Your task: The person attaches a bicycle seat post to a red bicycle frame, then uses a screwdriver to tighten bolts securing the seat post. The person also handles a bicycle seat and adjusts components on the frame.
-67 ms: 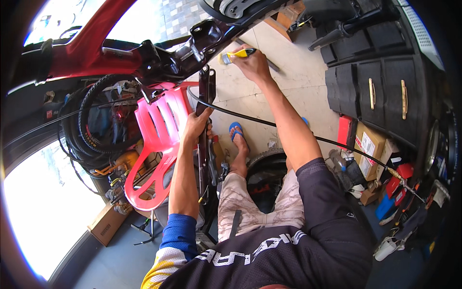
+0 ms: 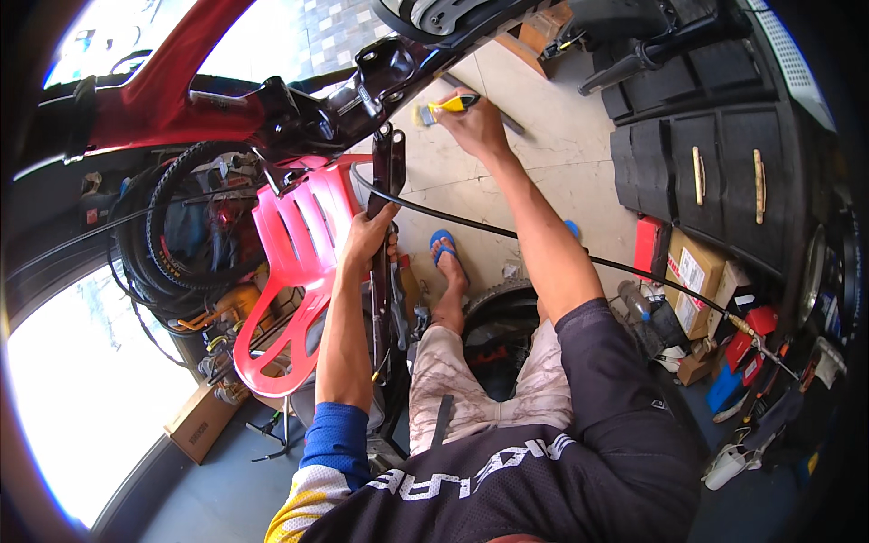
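Note:
Between the fingers of my right hand (image 2: 473, 125) is a paintbrush (image 2: 444, 107) with a yellow handle and pale bristles. The bristles point left, a short way from the bike frame and touching nothing. My left hand (image 2: 369, 233) is wrapped round a dark bar-shaped bike part (image 2: 385, 172) that hangs down below the frame, with two holes showing at its top end. The red and black bicycle frame (image 2: 317, 116) runs across the upper left, its dark linkage area just above my left hand. A black hose (image 2: 471, 222) passes under my right forearm.
A pink plastic chair (image 2: 308, 213) stands just left of my left arm. Tyres (image 2: 154, 217) hang behind it. Black drawers (image 2: 715, 181) stand at the right, with boxes (image 2: 695, 276) and tools below them. A bike wheel (image 2: 498, 308) lies by my legs.
The paintbrush and my right hand have shifted very slightly down. My left hand stays on the bar-shaped part.

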Motion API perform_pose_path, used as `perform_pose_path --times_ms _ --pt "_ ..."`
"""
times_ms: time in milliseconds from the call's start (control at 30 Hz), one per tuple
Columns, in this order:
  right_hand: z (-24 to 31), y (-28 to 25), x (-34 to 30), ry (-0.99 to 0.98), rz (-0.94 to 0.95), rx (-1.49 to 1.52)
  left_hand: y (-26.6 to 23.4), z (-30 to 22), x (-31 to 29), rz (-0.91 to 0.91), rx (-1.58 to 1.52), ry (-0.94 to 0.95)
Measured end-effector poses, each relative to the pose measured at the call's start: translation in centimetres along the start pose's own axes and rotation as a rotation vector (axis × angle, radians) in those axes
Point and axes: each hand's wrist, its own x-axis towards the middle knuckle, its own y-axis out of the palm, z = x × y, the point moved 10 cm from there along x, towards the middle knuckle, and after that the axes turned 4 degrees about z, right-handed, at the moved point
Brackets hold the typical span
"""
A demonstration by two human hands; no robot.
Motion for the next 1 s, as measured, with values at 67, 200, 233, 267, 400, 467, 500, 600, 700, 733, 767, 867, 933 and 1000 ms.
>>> perform_pose_path --times_ms 67,200,233,267,400,467,500,600,700,733,767,867,933,1000 --pt "-0.9 1.2 -0.6 0.01 -0.007 0.0 0.2 -0.2 0.0 0.018 0.008 -0.007" --pt "-0.7 6.9 -2.0 -0.023 0.113 -0.112 0.3 -0.2 0.0 0.028 -0.007 -0.016" --pt "-2.2 7.0 -1.4 0.076 0.111 -0.106 0.8 -0.5 -0.1 0.041 0.005 -0.016" --pt "-2.0 5.6 0.2 0.059 0.025 -0.121 1.0 -1.0 0.1 0.046 0.009 -0.01" --pt "-0.3 4.8 1.8 0.023 0.06 -0.114 0.0 -1.2 0.8 0.002 0.016 0.018" --pt "0.1 7.1 0.1 0.019 0.263 -0.184 -0.1 -0.9 1.1 0.009 0.005 0.016" --pt "0.2 6.8 0.1 0.031 0.25 -0.18 -0.1 -0.8 1.1 0.011 -0.01 0.022" --pt "0.3 5.8 0.9 0.055 0.191 -0.152 0.6 -1.2 0.9 0.033 -0.017 0.005" --pt "-0.7 5.7 -0.1 -0.028 0.206 -0.157 0.8 -1.3 0.9 0.03 0.014 -0.004" --pt "-1.5 4.9 0.6 0.074 0.189 -0.163 0.4 -1.2 0.9 0.021 0.013 -0.009" --pt "-1.4 3.9 1.1 0.103 0.151 -0.219 0.2 -1.1 0.8 0.023 0.006 -0.011" --pt "0.1 6.0 -1.1 -0.116 0.254 -0.019 0.4 -1.0 1.1 0.033 -0.004 -0.005" --pt "-0.8 5.6 -1.1 -0.056 0.24 -0.115 0.1 -0.9 1.3 0.007 -0.014 0.003" --pt "-1.0 4.1 -0.5 0.061 0.144 -0.089 -0.2 -0.6 1.1 0.012 -0.015 -0.014"
